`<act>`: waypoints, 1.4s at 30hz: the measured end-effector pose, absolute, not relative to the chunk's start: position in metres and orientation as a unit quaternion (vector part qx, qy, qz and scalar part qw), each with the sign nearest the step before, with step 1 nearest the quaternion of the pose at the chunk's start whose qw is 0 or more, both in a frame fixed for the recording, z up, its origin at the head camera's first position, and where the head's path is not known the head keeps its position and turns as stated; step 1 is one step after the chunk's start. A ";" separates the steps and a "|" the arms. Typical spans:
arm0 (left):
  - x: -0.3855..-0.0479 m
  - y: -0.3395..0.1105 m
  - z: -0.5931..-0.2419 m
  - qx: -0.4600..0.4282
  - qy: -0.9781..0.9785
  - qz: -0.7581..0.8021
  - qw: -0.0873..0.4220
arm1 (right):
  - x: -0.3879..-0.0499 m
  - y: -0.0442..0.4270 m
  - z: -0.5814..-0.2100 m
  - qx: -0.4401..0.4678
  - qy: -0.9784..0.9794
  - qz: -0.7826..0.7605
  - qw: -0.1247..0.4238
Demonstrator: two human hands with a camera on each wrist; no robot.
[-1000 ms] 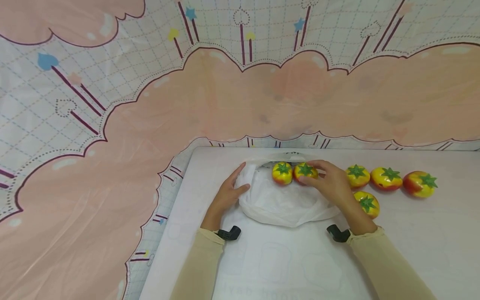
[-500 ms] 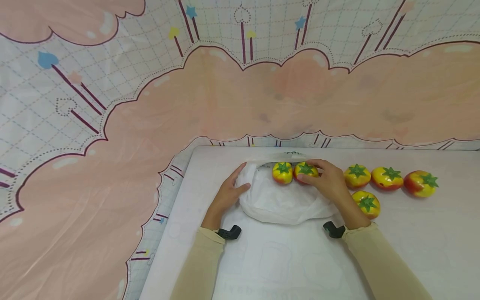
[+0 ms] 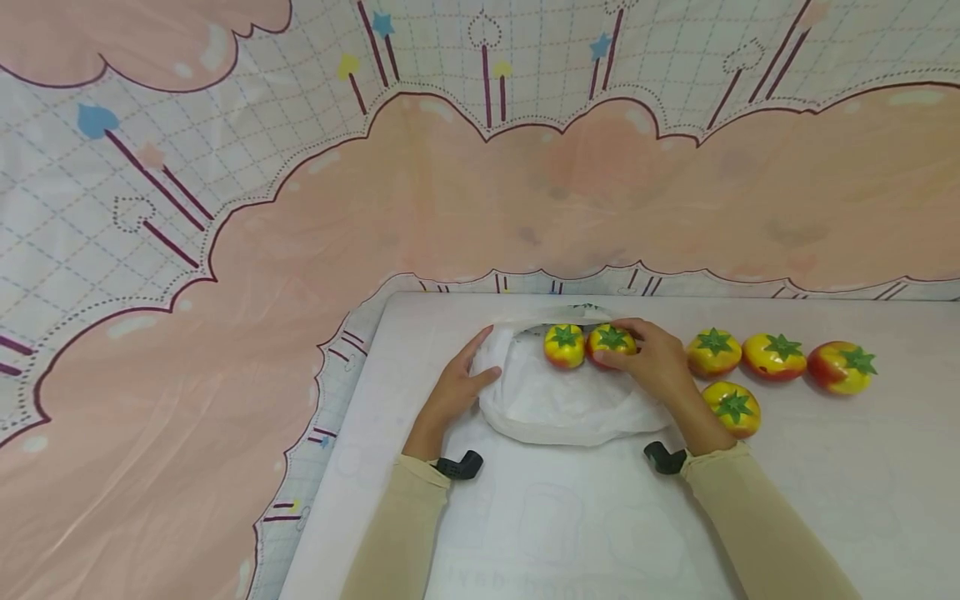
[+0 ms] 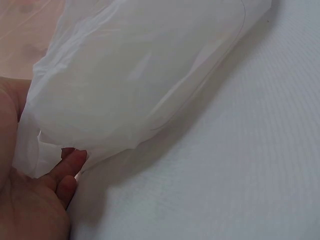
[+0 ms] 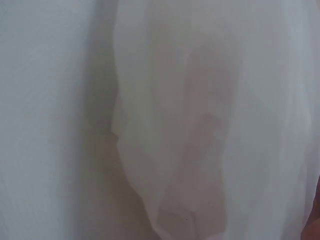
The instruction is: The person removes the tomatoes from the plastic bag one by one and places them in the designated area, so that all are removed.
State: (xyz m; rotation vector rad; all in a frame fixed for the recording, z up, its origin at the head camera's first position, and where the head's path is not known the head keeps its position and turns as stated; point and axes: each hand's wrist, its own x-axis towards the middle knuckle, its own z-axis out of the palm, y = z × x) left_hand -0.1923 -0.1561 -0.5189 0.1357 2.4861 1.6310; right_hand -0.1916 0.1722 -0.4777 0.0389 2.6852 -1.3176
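A white plastic bag (image 3: 555, 408) lies on the table with its mouth spread wide. My left hand (image 3: 450, 387) holds the bag's left rim; in the left wrist view, the thin film (image 4: 115, 85) passes between the thumb side and fingers (image 4: 70, 165). Reaching into the mouth, my right hand (image 3: 660, 358) grips a shiny yellow-and-red artificial fruit (image 3: 611, 340) with a green star-shaped leaf top. A similar fruit (image 3: 564, 346) sits in the bag just to its left. Bag film (image 5: 200, 125) covers most of the right wrist view, with dim finger shapes behind it.
Right of the bag stand several more such fruits: a row with one fruit (image 3: 714, 352) at its left end and another (image 3: 842, 368) at its right, plus one (image 3: 733, 408) nearer, beside the right forearm. A patterned cloth backdrop (image 3: 525, 200) rises behind the white table (image 3: 570, 517).
My right wrist and forearm have shifted slightly left, and the bag's near edge has drawn back a little. The left hand and both fruits in the bag stay nearly still.
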 end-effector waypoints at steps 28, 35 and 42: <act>-0.195 -0.157 -0.521 0.036 0.829 0.551 0.091 | -0.193 0.173 -0.488 -0.006 0.895 -0.435 0.104; -0.195 -0.157 -0.522 0.040 0.825 0.557 0.089 | -0.192 0.173 -0.489 -0.008 0.899 -0.426 0.098; -0.195 -0.156 -0.520 0.043 0.824 0.558 0.087 | -0.190 0.174 -0.485 -0.010 0.899 -0.428 0.093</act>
